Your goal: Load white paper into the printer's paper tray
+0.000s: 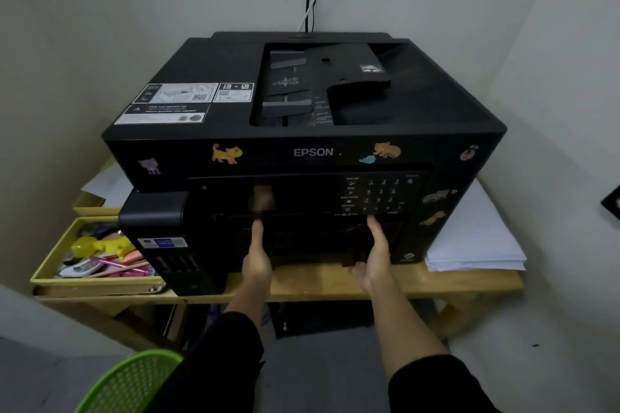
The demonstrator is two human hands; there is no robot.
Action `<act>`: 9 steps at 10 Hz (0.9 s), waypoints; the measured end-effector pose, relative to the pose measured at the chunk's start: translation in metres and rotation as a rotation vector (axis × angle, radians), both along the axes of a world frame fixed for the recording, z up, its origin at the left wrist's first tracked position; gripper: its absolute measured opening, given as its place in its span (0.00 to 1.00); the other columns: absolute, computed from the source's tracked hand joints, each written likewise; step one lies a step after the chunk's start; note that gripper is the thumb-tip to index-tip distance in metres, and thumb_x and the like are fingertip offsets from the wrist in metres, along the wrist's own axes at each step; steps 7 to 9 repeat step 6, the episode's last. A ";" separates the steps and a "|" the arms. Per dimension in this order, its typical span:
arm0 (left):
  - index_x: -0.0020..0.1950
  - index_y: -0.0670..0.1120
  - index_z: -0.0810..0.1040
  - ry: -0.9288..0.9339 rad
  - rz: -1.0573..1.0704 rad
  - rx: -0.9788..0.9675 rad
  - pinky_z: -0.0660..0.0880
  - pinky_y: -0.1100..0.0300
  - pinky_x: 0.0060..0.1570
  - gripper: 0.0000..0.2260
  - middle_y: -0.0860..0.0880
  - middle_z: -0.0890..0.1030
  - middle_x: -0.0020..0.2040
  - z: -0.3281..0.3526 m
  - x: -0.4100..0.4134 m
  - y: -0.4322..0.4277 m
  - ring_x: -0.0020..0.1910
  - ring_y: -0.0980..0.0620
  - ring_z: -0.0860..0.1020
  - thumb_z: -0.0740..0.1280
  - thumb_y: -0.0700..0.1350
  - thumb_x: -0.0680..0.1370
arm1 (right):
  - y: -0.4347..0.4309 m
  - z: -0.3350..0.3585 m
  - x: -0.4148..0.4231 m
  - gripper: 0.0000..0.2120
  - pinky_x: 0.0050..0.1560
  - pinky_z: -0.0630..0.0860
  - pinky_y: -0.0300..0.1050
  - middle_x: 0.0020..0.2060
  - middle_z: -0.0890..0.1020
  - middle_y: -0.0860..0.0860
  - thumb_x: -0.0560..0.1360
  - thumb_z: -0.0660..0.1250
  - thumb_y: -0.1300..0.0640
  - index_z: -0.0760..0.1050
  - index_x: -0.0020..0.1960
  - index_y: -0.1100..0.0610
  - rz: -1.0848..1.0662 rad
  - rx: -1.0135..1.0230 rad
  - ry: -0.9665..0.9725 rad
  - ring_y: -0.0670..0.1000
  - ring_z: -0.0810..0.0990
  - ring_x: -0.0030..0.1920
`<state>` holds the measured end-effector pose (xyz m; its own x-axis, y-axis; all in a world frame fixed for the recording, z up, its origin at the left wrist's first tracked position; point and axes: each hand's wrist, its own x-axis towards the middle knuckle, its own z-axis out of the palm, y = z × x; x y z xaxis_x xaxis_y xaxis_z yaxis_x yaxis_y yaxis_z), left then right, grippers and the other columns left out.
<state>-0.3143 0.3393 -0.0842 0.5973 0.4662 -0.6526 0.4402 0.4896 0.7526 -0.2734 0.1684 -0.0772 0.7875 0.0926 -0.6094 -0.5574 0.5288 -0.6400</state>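
Printer [312, 151]: black, on a wooden surface [436, 278] in a corner; tray not yet drawn out.

Left hand [256, 260]: at the lower front opening, fingers reaching straight in under the panel. Grip loose; whether it has hold of the tray lip cannot be told.

Right hand [374, 255]: same opening, further right, fingers extended, thumb below. Grip likewise unclear; nothing carried.

Step in hand, judged: drawing out the tray. Best done with both hands level, pulling evenly and straight toward the body so it does not skew.

Paper [476, 245]: white stack on the surface, just right of the printer, untouched.

Box [47, 265]: yellow, open, left of the printer; holds pink pens, a yellow toy-like item, small oddments. Second yellow box [89, 204] behind, sheets on top.

Basket [134, 382]: green mesh, lower left; contents unseen.
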 end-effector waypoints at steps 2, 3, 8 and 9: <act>0.76 0.37 0.57 0.165 -0.359 0.565 0.67 0.49 0.65 0.40 0.36 0.67 0.71 0.021 -0.025 -0.018 0.67 0.37 0.69 0.51 0.67 0.77 | -0.008 0.019 -0.025 0.38 0.71 0.64 0.55 0.70 0.68 0.57 0.73 0.66 0.40 0.58 0.76 0.57 0.009 -0.447 -0.075 0.59 0.67 0.70; 0.77 0.39 0.54 0.173 -0.619 0.854 0.66 0.50 0.68 0.36 0.39 0.63 0.74 0.030 -0.040 -0.030 0.71 0.40 0.66 0.53 0.63 0.79 | -0.005 0.027 -0.041 0.28 0.67 0.68 0.50 0.69 0.70 0.59 0.79 0.61 0.48 0.61 0.74 0.61 0.130 -0.792 -0.191 0.58 0.70 0.68; 0.68 0.43 0.67 -0.028 -0.664 1.537 0.74 0.54 0.60 0.22 0.45 0.74 0.64 0.099 -0.054 -0.052 0.64 0.47 0.72 0.53 0.57 0.81 | 0.015 0.094 -0.069 0.19 0.58 0.76 0.49 0.60 0.76 0.56 0.79 0.58 0.52 0.69 0.66 0.60 0.272 -1.362 -0.629 0.56 0.76 0.60; 0.68 0.43 0.67 -0.028 -0.664 1.537 0.74 0.54 0.60 0.22 0.45 0.74 0.64 0.099 -0.054 -0.052 0.64 0.47 0.72 0.53 0.57 0.81 | 0.015 0.094 -0.069 0.19 0.58 0.76 0.49 0.60 0.76 0.56 0.79 0.58 0.52 0.69 0.66 0.60 0.272 -1.362 -0.629 0.56 0.76 0.60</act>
